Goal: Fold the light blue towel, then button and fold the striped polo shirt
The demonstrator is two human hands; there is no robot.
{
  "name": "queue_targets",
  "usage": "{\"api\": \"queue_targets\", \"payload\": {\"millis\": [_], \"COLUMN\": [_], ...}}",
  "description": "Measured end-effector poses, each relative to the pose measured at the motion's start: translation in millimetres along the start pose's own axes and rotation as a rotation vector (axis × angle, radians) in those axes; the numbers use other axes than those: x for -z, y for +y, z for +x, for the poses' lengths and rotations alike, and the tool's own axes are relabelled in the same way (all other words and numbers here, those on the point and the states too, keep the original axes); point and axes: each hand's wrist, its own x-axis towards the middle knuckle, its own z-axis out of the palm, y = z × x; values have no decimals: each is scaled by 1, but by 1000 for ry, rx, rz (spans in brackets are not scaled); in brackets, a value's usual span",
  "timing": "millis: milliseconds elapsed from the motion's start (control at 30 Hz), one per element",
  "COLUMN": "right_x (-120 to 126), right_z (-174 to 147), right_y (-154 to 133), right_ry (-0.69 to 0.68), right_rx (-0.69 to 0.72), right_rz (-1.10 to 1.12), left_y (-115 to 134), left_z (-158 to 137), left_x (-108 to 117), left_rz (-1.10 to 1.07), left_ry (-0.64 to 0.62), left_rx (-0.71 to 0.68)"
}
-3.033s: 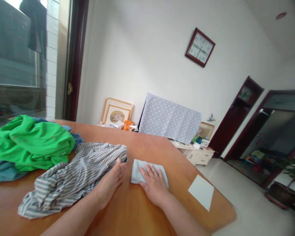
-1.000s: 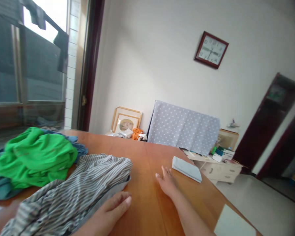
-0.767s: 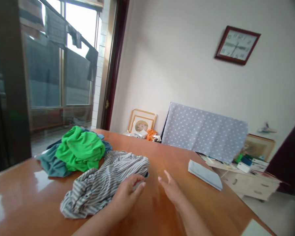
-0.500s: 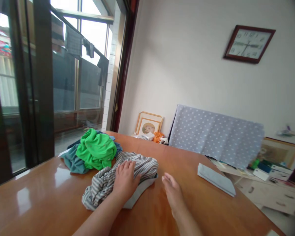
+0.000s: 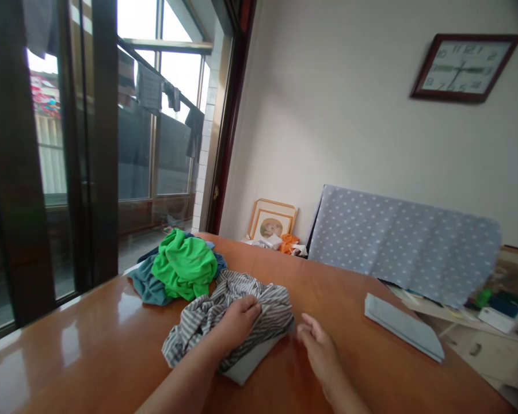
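A crumpled grey-and-white striped garment (image 5: 202, 322) lies on the table in front of me. My left hand (image 5: 240, 318) is closed on its upper layer, the fingers curled into the fabric. A plain pale grey band (image 5: 251, 361) shows flat under its near edge; I cannot tell whether it belongs to the same garment. Just off the right end of the garment, my right hand (image 5: 323, 349) rests low over the table, fingers apart, with nothing in it. Left of the striped garment is a heap with a bright green garment (image 5: 185, 265) on top of a teal one (image 5: 149, 286).
A folded light grey-blue cloth (image 5: 403, 329) lies on the right of the glossy brown table (image 5: 328, 293). Beyond the table edge, a polka-dot cloth (image 5: 397, 236) drapes over something. A picture frame (image 5: 271, 221) leans on the wall, and dark-framed glass doors (image 5: 106, 172) stand at left.
My left hand has gone from lying flat on the striped garment to grasping it, and the fabric is bunched up. The view has shifted left, so everything sits further right.
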Motion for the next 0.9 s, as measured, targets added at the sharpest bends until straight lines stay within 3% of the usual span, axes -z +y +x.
{"api": "queue_targets", "payload": {"millis": [133,233,367,433,567,767,900], "right_x": [1,0,-2,-1,6,20,31], "right_z": [-11,-20,-28,-28,-19,-5,0], "right_y": [-23,-39,-50,-50,-43,-35,-36], "right_ry": [-132,-222,-259,-260,-145,11,128], "right_rx": [-119,-169,-121,-116,-141,-166,-97], "right_rz": [228,349,484,513,542,632,661], "left_y": [12,17,12,8,2,4,15], "left_z": [-4,-4,1,4,5,1,-1], "left_x": [8,11,6,3,1,6,10], "left_rz": [-825,-1059,-1061,-1008,-906,-846,-735], "left_ry": [-123,-156,-111,-56,34,-18,122], "left_rx": [112,257,463,492,395,328,205]}}
